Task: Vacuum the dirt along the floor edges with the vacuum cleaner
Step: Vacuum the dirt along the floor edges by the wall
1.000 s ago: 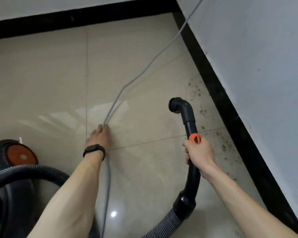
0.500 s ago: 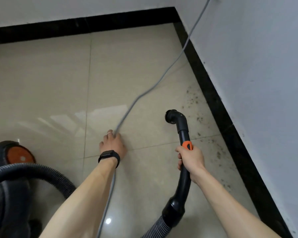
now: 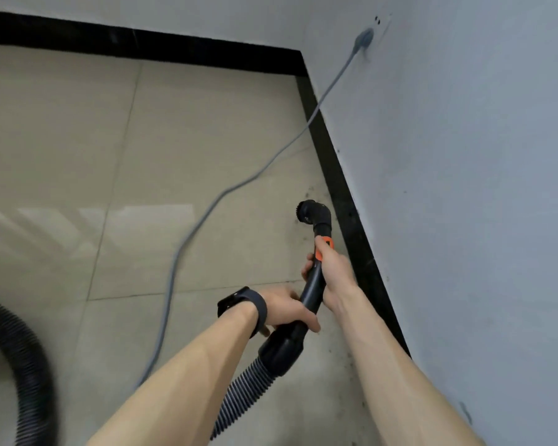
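We hold the vacuum wand [image 3: 311, 294] with both hands. Our right hand [image 3: 332, 268] is wrapped round it high up, thumb lying by the orange slider [image 3: 326, 244]. Our left hand [image 3: 287, 309], the one with the dark wristband [image 3: 260, 309], grips it lower, just above the ribbed hose [image 3: 239, 394]. The round brush nozzle [image 3: 308, 209] hangs just beside the black skirting board [image 3: 345, 194], its mouth turned away from the board. We cannot tell whether it touches the floor [image 3: 174, 149]. Dark specks of dirt [image 3: 351, 365] lie along the foot of the board, nearer to us than the nozzle, with a few more beyond it. To do this pass well, we judge we should turn the brush face down onto the tiles, draw it slowly along the board's foot and overlap each stroke. The grey power cord [image 3: 187, 239] crosses the floor away from the board and passes over it further on, so we should steer clear of it there.
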A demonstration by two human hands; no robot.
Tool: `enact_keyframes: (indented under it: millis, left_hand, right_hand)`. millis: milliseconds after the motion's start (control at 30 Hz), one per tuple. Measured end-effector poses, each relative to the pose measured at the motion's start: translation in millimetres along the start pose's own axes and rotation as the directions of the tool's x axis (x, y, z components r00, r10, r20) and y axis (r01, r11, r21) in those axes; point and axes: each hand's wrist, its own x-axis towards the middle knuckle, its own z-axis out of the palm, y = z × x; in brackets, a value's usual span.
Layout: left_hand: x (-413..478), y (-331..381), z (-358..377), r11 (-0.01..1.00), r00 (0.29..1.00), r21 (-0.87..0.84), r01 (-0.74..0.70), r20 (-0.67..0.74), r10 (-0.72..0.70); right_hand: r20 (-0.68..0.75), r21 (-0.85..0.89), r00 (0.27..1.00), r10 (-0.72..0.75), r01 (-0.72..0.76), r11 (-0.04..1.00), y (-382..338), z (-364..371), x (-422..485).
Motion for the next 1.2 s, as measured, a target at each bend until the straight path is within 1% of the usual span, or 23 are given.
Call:
enact_keyframes:
  millis: [100,167,233,300,333,367,433,533,600,733,800,833,900,967,1033,1067,1133,1200]
  left_hand:
    - [9.2,4.0,4.9,0.998,0.976,-0.018,-0.061,-0.210,0.055]
    - [18.3,8.7,12.3,0.993,0.923,-0.016,-0.117,-0.372,0.102]
    - [30.7,7.9,17.3,0.989,0.848,-0.010,-0.151,-0.515,0.124]
    - [42.4,1.7,13.1,0.985,0.798,-0.013,-0.174,-0.588,0.134]
    - [46.8,-1.6,5.9,0.984,0.786,0.005,-0.180,-0.600,0.147]
    - [49.9,-5.3,-3.9,0.983,0.790,0.010,-0.182,-0.593,0.152]
    - [53.5,-14.8,-25.6,0.977,0.828,-0.058,-0.207,-0.543,0.143]
    - [58.8,-28.2,-46.5,0.934,0.884,-0.252,-0.252,-0.453,0.116]
    - [61.6,-33.0,-52.1,0.894,0.911,-0.372,-0.252,-0.404,0.088]
    - [66.4,-42.0,-65.9,0.800,0.961,-0.558,-0.220,-0.266,0.078]
    - [68.8,-44.9,-73.4,0.781,0.979,-0.600,-0.174,-0.191,0.072]
    - [70.5,-45.1,-75.7,0.789,0.981,-0.591,-0.166,-0.181,0.070]
    - [75.4,-44.5,-80.0,0.848,0.964,-0.488,-0.206,-0.251,0.090]
    - [79.8,-47.2,-87.1,0.914,0.913,-0.295,-0.279,-0.375,0.157]
    - [82.8,-50.8,-96.5,0.951,0.858,-0.087,-0.296,-0.462,0.225]
    - [85.4,-52.3,-99.9,0.955,0.844,-0.022,-0.297,-0.473,0.252]
    - [92.1,-54.8,-103.6,0.949,0.836,0.054,-0.310,-0.460,0.299]
    - [99.8,-61.7,-107.3,0.939,0.796,0.195,-0.283,-0.499,0.343]
  right_hand:
    - [0.046,0.058,0.999,-0.021,0.018,0.998,-18.1,1.1,7.1]
    - [0.069,0.071,0.997,-0.034,0.029,0.997,-26.3,5.6,13.7]
    - [0.081,0.056,0.995,-0.060,0.055,0.997,-30.8,12.1,22.3]
    - [0.102,0.028,0.990,-0.098,0.095,0.995,-31.4,18.7,32.5]
    - [0.118,0.019,0.987,-0.112,0.111,0.994,-31.3,22.7,36.8]
    - [0.133,0.015,0.984,-0.117,0.116,0.993,-30.8,28.0,40.2]
    - [0.151,0.007,0.984,-0.092,0.092,0.996,-28.3,42.0,46.2]
    - [0.153,-0.034,0.988,-0.016,0.021,0.999,-23.6,65.9,54.3]
    - [0.147,-0.061,0.989,0.014,-0.006,0.998,-16.4,80.1,59.9]
    - [0.087,-0.091,0.996,-0.014,0.022,0.996,2.9,101.1,73.2]
    - [0.022,-0.193,0.997,-0.078,0.080,0.978,10.4,111.0,80.4]
    - [-0.010,-0.276,0.992,-0.123,0.116,0.954,11.8,115.8,84.7]
    - [-0.036,-0.399,0.978,-0.206,0.175,0.900,8.6,121.9,93.3]
    - [-0.030,-0.426,0.971,-0.236,0.201,0.882,1.7,124.8,102.1]
    - [-0.015,-0.438,0.972,-0.235,0.205,0.875,-2.9,124.2,111.3]
    - [-0.009,-0.443,0.972,-0.235,0.207,0.873,-3.3,122.9,114.9]
    - [-0.012,-0.447,0.966,-0.257,0.225,0.866,-2.6,121.6,120.6]
    - [-0.020,-0.467,0.955,-0.295,0.252,0.848,-3.5,120.3,126.0]
